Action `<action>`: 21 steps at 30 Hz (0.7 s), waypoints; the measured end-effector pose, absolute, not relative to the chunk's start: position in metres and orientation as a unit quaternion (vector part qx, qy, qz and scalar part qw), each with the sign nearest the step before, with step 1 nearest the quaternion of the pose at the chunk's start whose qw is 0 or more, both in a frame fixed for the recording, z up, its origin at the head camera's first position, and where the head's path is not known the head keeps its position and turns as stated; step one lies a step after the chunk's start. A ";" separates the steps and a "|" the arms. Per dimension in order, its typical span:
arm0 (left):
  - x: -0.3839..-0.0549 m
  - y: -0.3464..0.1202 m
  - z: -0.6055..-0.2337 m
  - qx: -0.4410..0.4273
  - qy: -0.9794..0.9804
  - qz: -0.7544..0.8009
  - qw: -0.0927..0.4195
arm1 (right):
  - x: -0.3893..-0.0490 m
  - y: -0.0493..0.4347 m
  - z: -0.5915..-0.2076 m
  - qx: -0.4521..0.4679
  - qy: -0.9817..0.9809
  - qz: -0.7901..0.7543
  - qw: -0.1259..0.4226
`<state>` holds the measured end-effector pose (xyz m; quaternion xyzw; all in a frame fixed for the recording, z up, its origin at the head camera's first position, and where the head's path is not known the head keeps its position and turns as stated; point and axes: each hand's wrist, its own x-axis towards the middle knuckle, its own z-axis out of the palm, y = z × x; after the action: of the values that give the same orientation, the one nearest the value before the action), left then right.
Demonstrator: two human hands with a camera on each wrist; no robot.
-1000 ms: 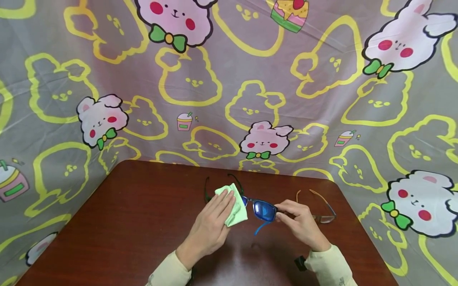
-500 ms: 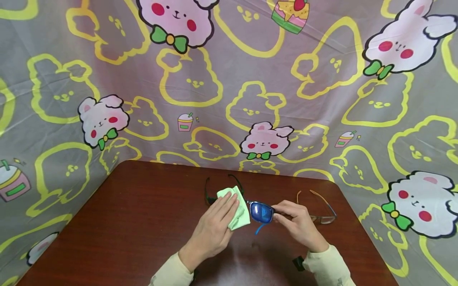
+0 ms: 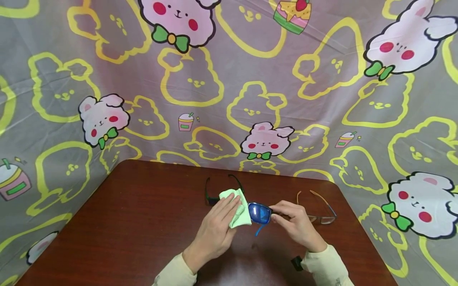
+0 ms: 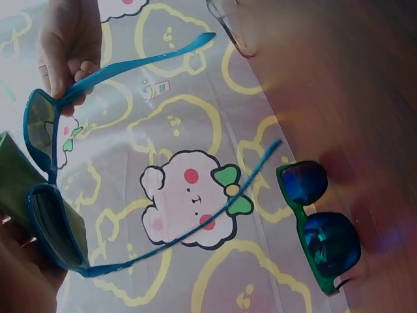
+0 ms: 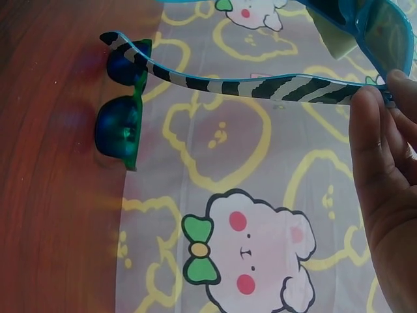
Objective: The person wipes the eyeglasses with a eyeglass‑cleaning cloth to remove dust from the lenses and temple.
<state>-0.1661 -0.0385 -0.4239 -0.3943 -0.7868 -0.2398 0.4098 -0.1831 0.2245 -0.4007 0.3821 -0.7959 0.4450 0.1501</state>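
Note:
Blue-framed sunglasses (image 3: 259, 213) with mirrored blue lenses are held up over the table, their temples unfolded. My right hand (image 3: 297, 224) pinches them between thumb and fingers at the hinge. Black and white zebra stripes cover that side's temple (image 5: 260, 89) in the right wrist view. My left hand (image 3: 214, 230) holds a folded pale green cloth (image 3: 245, 216) against the other lens, with long fingers laid over it. From behind, the left wrist view shows the cloth (image 4: 16, 176) at this lens (image 4: 58, 225), and part of the left hand (image 4: 26, 274) beside it.
Green-framed sunglasses (image 3: 212, 201) with blue mirrored lenses stand on the brown table (image 3: 118, 222) beyond the left hand. Clear-lensed glasses (image 3: 327, 219) with orange-brown temples lie behind the right hand. A grey curtain (image 3: 200, 143) printed with rabbits encloses the table's back and sides.
The left hand and cloth have shifted slightly right and the right hand slightly left with the sunglasses. The cloth now covers the bridge as well. The other glasses stay put.

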 end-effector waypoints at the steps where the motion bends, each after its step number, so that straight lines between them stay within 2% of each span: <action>1: -0.166 -0.038 -0.424 -0.393 -0.785 -0.248 0.410 | -0.183 0.224 -0.401 0.384 -0.795 0.444 0.150; 12: -0.164 -0.033 -0.423 -0.410 -0.789 -0.216 0.404 | -0.183 0.219 -0.399 0.381 -0.803 0.433 0.152; 21: -0.163 -0.031 -0.421 -0.432 -0.791 -0.167 0.399 | -0.168 0.207 -0.375 0.381 -0.806 0.428 0.153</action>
<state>-0.1629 -0.0313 -0.4214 -0.4319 -0.7911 -0.1673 0.3995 -0.1682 0.2070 -0.3754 0.3808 -0.8055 0.4275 0.1528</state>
